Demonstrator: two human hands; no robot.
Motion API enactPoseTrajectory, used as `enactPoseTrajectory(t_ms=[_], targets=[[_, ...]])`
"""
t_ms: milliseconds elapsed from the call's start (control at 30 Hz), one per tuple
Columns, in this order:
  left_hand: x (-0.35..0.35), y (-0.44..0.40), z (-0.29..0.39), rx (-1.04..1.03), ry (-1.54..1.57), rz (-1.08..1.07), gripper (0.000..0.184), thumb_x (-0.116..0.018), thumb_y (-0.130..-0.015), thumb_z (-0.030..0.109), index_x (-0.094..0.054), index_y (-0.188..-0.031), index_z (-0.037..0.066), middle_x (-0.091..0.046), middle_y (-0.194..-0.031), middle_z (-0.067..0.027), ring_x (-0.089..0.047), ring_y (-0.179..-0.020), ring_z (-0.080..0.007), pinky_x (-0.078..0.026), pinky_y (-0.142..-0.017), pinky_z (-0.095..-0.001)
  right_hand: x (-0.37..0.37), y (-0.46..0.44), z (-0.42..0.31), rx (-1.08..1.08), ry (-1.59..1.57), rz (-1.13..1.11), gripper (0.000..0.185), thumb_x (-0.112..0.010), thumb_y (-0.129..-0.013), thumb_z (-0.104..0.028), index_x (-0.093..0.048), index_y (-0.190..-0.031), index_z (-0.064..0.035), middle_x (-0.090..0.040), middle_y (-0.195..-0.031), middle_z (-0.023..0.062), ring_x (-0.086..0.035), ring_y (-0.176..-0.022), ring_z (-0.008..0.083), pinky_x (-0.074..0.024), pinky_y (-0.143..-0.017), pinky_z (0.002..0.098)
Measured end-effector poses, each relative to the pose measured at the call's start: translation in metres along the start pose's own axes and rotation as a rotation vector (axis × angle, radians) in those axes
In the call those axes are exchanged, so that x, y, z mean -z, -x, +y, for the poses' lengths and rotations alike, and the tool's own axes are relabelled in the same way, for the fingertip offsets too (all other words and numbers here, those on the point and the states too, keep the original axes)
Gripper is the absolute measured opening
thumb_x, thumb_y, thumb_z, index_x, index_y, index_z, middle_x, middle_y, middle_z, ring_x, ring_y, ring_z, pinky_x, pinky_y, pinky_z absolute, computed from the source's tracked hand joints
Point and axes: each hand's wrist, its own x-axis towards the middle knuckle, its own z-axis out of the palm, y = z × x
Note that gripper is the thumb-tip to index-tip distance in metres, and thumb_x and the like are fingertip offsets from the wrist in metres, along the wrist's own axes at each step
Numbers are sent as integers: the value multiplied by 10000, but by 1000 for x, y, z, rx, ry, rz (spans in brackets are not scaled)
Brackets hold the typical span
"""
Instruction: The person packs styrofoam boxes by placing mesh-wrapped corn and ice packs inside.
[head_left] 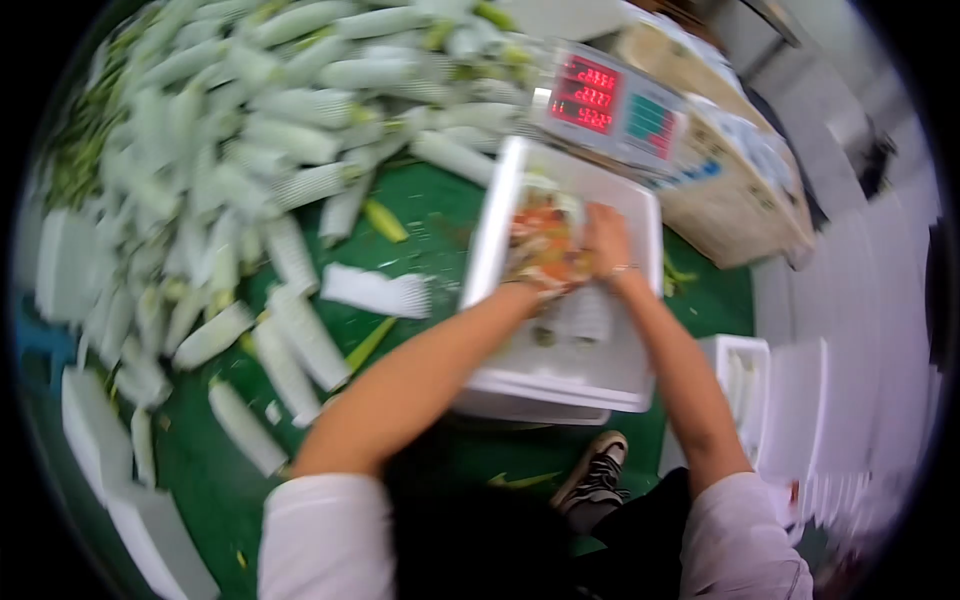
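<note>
Evidently, the left hand (549,272) and right hand (606,240) reach into the white foam box (570,390), right of frame centre — its raised walls probably containing the netted piece (588,316); finger spread and grip, I cannot tell.

Both hands reach inside a white foam box (560,385): the left hand (552,275), blurred, at an orange, indistinct bundle (540,235), the right hand (606,245) beside it, nearer the box's right edge. White-sleeved pieces (590,315) lie toward its near edge. A lit red display (588,95) stands just beyond its far edge; a sleeved heap (290,140) covers the green floor (430,215) leftward.
</note>
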Motion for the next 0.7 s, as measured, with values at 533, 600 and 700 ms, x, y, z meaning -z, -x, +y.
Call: enactPoseTrajectory(t_ms=[533,600,700], targets=[[129,110,-102,-234,829,530,402,-618,-816,139,-489,-1193,81,-545,-1203,-114,-517,-1109,-243,-448,-886,-323,69,27,-112,22,-134,30,585,-522,-897,-294,-334,-1385,-34,-255,-1445,246,-255,-1304,437,-208,-1075,505],[183,133,-215,78,227,689,473,-631,-790,185,-469,-1215,54,-527,-1189,-140,-505,-1082,-275,-438,-882,-359,50,20,-114,63,-69,-22,589,-527,-891,-275,-329,-1387,-27,-228,-1462,241,-231,-1320,435,-185,-1086,497],[243,166,-368,469,-654,651,592,-649,-751,254,-439,-1249,14,-499,-1169,-179,-487,-1041,-321,-424,-875,-414,17,32,-99,80,83,-115,594,-526,-885,-228,-311,-1389,2,-184,-1485,232,-194,-1349,413,-153,-1105,470]])
